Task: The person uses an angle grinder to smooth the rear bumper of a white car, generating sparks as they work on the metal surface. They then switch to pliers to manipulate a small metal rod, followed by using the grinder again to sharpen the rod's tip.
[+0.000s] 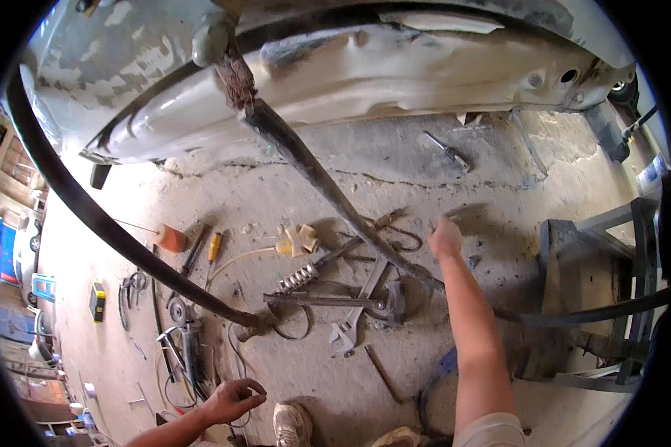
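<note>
My right arm stretches forward over the floor, and my right hand [445, 237] is closed above it, right of a heap of tools. What the fingers hold, if anything, is hidden; a dark streak beside them may be shadow. My left hand [235, 401] hangs low at the near left with fingers loosely bent and apart, nothing in it. Between the hands lie an adjustable wrench [347, 335], a coil spring [298, 279] and a dark metal bar tool [324, 300]. A long dark pole [313, 175] slants across the heap.
A dented car body panel [410, 71] spans the far side. Black metal stands [559, 253] stand at right. At left lie an angle grinder [191, 350], a hammer [170, 346], a yellow-handled screwdriver [214, 246] and an orange container [170, 238]. My shoe [292, 425] shows below.
</note>
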`<state>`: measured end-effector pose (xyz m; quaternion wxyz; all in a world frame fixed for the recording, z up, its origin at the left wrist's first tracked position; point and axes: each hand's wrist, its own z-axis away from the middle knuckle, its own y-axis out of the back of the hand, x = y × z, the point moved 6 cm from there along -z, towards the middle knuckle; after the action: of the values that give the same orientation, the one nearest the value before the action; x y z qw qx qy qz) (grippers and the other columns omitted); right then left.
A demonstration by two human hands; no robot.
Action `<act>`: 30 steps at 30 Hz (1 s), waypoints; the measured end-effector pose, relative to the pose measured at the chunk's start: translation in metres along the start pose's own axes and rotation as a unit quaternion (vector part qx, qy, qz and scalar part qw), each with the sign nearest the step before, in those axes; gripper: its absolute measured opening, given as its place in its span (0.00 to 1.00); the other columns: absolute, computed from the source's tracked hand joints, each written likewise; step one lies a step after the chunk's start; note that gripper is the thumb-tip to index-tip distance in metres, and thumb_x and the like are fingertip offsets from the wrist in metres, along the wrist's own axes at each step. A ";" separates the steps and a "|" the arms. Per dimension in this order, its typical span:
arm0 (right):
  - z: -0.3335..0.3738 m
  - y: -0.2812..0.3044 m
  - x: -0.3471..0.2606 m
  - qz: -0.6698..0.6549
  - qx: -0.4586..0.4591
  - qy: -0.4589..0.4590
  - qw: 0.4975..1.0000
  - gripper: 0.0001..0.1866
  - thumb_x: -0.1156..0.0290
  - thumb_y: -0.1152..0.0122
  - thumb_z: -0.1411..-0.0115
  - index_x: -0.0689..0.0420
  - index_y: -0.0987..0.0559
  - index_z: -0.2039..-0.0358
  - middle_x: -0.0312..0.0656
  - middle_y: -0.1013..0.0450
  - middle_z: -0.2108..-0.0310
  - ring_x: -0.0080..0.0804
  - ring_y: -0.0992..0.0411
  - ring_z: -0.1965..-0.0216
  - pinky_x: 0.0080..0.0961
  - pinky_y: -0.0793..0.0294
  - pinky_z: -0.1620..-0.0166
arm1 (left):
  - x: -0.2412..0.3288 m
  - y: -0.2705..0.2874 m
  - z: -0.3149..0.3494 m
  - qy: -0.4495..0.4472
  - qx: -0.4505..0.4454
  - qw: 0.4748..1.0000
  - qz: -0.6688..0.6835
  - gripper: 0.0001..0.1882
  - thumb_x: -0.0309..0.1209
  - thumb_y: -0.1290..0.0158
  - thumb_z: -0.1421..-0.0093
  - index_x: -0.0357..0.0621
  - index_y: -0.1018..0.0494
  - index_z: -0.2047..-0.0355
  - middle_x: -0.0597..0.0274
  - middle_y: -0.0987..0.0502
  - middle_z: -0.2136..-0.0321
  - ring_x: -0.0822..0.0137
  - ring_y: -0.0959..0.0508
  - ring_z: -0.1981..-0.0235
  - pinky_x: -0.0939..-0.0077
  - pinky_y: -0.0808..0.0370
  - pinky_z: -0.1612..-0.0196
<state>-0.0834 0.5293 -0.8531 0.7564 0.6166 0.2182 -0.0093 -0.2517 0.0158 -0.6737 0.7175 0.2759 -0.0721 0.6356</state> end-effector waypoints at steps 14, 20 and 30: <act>0.276 0.224 -0.093 -0.496 -0.188 0.162 0.832 0.07 0.74 0.38 0.46 0.60 0.24 0.66 0.45 0.31 0.56 0.31 0.31 0.57 0.27 0.33 0.55 | 0.198 -0.065 0.001 -0.283 -0.119 0.948 0.089 0.20 0.44 0.52 0.36 0.35 0.28 0.63 0.66 0.28 0.75 0.77 0.32 0.72 0.78 0.33 0.68; 0.386 0.293 -0.117 -0.641 -0.274 0.004 0.717 0.11 0.74 0.37 0.45 0.58 0.23 0.60 0.50 0.36 0.44 0.41 0.38 0.43 0.34 0.39 0.43 | 0.226 -0.098 0.124 -0.089 -0.271 0.925 0.253 0.29 0.54 0.64 0.33 0.38 0.28 0.60 0.68 0.28 0.71 0.76 0.32 0.71 0.83 0.35 0.69; 0.557 0.512 -0.215 -0.550 -0.211 0.028 0.808 0.18 0.64 0.39 0.43 0.59 0.25 0.55 0.50 0.31 0.51 0.44 0.32 0.49 0.36 0.34 0.48 | 0.252 -0.037 0.412 0.087 -0.205 0.933 0.282 0.17 0.45 0.58 0.34 0.43 0.30 0.65 0.67 0.33 0.80 0.74 0.35 0.84 0.80 0.39 0.82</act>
<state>0.0449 0.0748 -0.2240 0.7298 0.2187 0.5385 -0.3600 -0.0685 0.0336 -0.2252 0.5529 0.0345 -0.2130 0.8048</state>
